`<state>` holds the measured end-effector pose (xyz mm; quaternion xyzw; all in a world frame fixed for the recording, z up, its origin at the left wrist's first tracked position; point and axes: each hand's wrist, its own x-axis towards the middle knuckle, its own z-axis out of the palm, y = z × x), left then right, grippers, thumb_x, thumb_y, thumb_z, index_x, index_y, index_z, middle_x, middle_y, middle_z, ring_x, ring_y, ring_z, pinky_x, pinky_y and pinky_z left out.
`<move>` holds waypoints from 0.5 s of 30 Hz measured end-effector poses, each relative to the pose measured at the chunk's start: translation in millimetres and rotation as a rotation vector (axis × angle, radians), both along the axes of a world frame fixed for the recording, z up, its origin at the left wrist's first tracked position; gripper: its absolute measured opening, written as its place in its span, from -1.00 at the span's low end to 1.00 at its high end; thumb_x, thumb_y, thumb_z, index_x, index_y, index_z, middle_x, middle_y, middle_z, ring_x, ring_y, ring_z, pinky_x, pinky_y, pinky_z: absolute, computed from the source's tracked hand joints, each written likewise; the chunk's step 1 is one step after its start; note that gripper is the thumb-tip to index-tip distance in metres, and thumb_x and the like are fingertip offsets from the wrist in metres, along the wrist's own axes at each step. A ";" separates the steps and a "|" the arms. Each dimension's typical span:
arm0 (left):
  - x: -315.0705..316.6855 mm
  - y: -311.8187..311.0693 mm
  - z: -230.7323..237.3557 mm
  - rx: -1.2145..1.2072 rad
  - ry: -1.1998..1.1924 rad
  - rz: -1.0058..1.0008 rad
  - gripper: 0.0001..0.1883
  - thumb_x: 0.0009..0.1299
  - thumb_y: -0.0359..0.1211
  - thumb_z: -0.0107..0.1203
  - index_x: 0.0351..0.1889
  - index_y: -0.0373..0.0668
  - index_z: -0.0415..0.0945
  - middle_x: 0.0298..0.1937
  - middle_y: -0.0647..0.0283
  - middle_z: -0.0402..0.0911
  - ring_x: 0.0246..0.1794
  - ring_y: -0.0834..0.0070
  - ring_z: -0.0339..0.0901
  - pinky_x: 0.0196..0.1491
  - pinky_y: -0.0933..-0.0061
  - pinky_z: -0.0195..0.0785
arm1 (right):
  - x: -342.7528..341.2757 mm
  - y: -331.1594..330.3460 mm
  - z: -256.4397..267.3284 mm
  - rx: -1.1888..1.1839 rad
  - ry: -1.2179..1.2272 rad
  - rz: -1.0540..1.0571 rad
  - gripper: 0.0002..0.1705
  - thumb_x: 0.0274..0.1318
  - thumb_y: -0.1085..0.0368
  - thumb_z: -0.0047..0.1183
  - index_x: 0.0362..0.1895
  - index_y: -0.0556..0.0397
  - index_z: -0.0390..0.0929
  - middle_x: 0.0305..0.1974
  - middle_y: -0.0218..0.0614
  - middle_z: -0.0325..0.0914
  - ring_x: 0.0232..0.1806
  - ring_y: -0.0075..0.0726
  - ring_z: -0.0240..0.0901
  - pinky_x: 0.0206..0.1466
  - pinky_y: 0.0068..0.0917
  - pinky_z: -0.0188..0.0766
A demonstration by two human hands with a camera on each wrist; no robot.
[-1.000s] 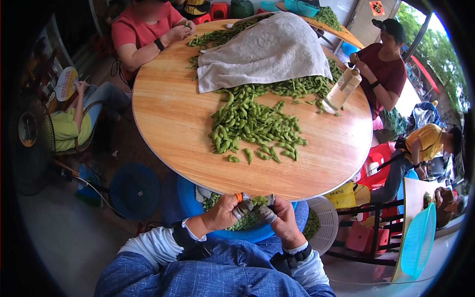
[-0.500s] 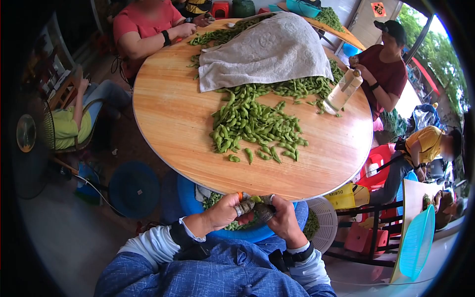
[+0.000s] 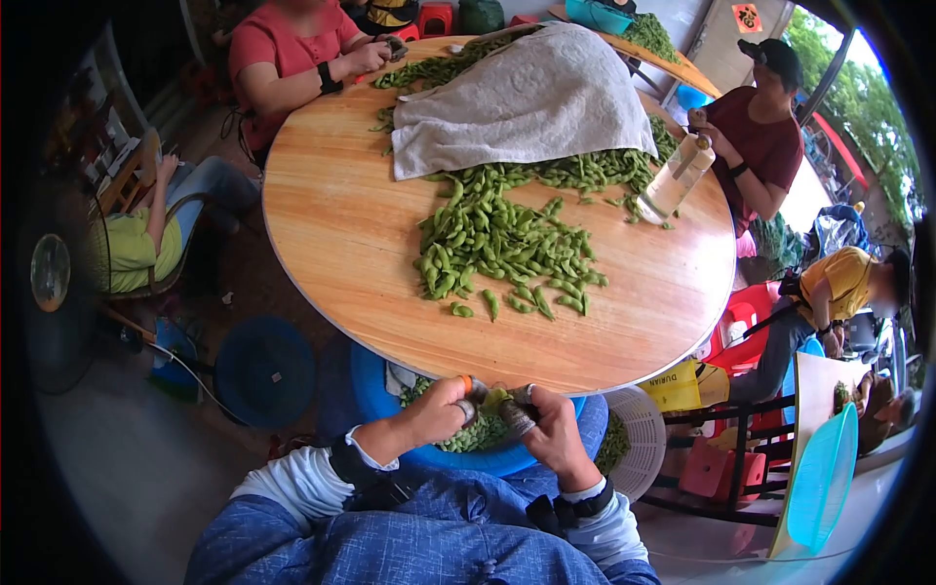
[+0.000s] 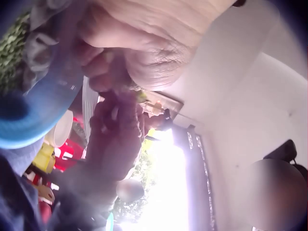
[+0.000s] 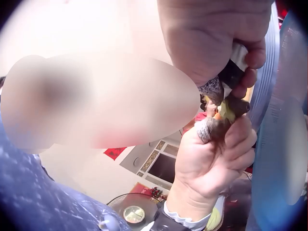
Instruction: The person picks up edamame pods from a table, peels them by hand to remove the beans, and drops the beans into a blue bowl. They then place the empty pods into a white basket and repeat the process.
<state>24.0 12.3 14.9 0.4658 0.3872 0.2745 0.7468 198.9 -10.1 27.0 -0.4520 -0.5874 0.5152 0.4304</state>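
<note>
Just over the near edge of the round table, my left hand [image 3: 434,414] and right hand [image 3: 556,434] meet at a green edamame pod [image 3: 497,398]. Both hands pinch it between thumb and fingers, and the fingertips wear grey wraps, with an orange band on the left one. In the right wrist view the pod [image 5: 227,111] looks yellow-green, caught between the two hands' covered tips. Below the hands stands a blue basin [image 3: 369,390] with shelled green beans [image 3: 473,436] inside. A pile of edamame pods [image 3: 497,239] lies on the table [image 3: 341,244] ahead.
A grey towel [image 3: 526,107] covers more pods at the back, and a clear bottle [image 3: 673,185] stands at the right. Beside my right leg sits a white basket [image 3: 639,444]. Several people sit around; a blue tub [image 3: 263,375] is on the floor at left.
My fingers have shifted around the pod, and my left hand has moved slightly up and left. Across the table, the person in red has moved their hands; the seated person at left has turned a fan.
</note>
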 end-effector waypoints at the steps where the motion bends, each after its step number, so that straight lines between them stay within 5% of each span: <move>1: -6.4 3.8 4.5 0.009 -0.012 0.004 -0.80 0.19 -0.50 -0.24 -0.28 -0.24 0.38 -0.53 0.44 0.34 -0.56 0.73 0.21 -0.52 0.70 0.09 | 2.2 0.2 6.7 -0.058 0.009 0.015 -0.88 -0.17 0.52 -0.04 -0.43 0.27 0.40 -0.53 -0.34 0.41 -0.46 -0.57 0.25 -0.41 -0.59 0.25; 7: 0.8 5.7 18.0 0.204 -0.039 -0.038 -0.83 0.21 -0.44 -0.01 -0.25 -0.28 0.37 -0.48 0.47 0.39 -0.48 0.76 0.27 -0.43 0.69 0.17 | 5.0 2.1 17.6 -0.181 -0.003 0.123 -0.93 -0.13 0.54 -0.11 -0.47 0.29 0.39 -0.56 -0.53 0.30 -0.45 -0.69 0.13 -0.45 -0.68 0.18; 11: 0.8 4.2 9.9 0.069 -0.071 -0.057 -0.85 0.23 -0.47 -0.06 -0.23 -0.26 0.37 -0.53 0.51 0.35 -0.56 0.81 0.22 -0.51 0.75 0.10 | 7.7 0.6 13.5 -0.154 0.016 0.084 -0.93 -0.19 0.51 -0.07 -0.49 0.26 0.39 -0.64 -0.45 0.29 -0.51 -0.65 0.13 -0.50 -0.63 0.17; 15: 3.1 2.2 11.6 0.076 -0.067 -0.057 -0.87 0.27 -0.44 -0.09 -0.24 -0.23 0.37 -0.54 0.47 0.37 -0.62 0.81 0.20 -0.58 0.77 0.05 | 12.6 -1.0 9.5 0.037 -0.354 0.076 -0.86 -0.38 0.45 -0.01 -0.57 0.20 0.33 -0.70 -0.14 0.27 -0.63 -0.25 0.26 -0.54 -0.43 0.20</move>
